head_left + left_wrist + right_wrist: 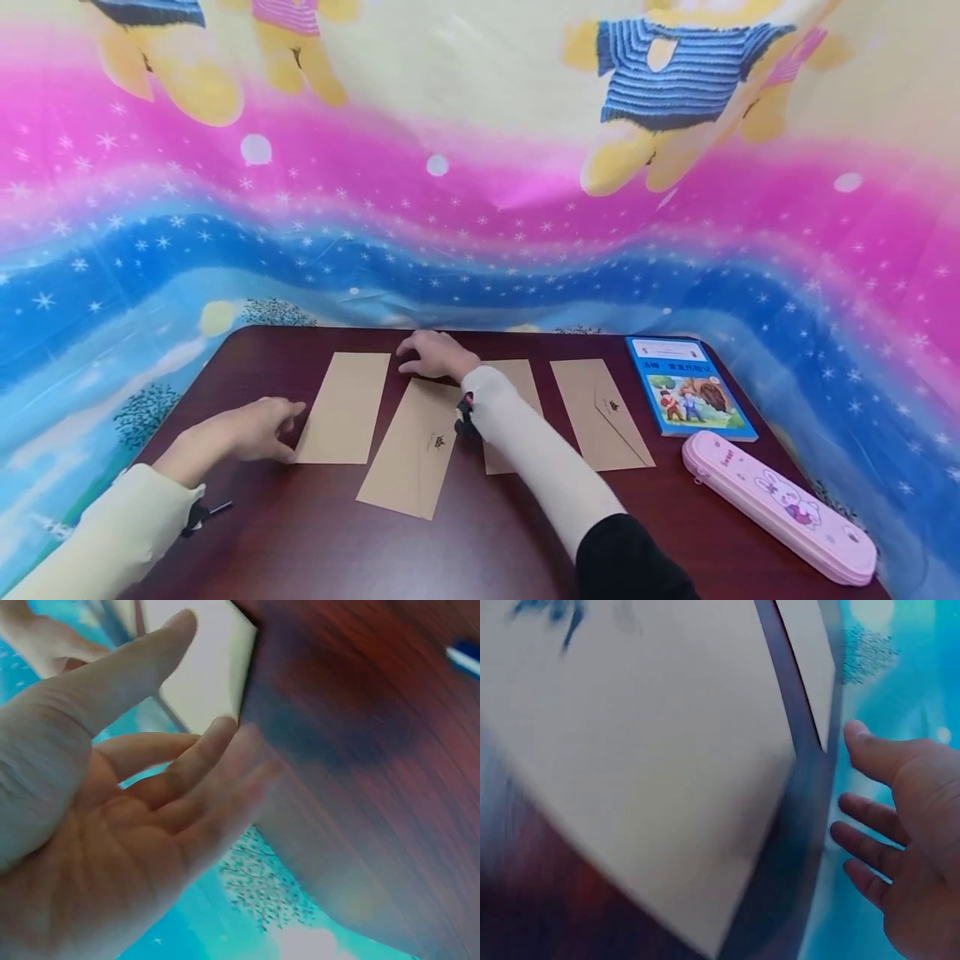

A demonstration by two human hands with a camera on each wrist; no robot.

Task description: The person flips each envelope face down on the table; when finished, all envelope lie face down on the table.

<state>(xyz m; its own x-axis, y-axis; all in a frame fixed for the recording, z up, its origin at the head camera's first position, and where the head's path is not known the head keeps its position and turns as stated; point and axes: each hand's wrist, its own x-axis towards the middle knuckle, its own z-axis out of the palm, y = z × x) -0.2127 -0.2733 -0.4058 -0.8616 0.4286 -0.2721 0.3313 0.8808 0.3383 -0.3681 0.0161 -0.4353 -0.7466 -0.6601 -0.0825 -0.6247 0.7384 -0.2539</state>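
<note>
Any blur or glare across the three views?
Head: soft glare on the near table, envelopes fairly crisp. Left wrist: outer fingers of the left hand motion-smeared. Right wrist: nearest envelope blurred along its edge, right hand clearer.

Third envelope [524,385] partly behind right sleeve [543,454]

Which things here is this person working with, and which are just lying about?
Seemingly part of the job:
plain tan paper envelope, left hand at its edge
printed tan paper envelope, right hand by its far end
two more tan envelopes, farther right

Seemingly just lying about:
rectangular blue illustrated book
long pink zipped case with rabbit picture
</note>
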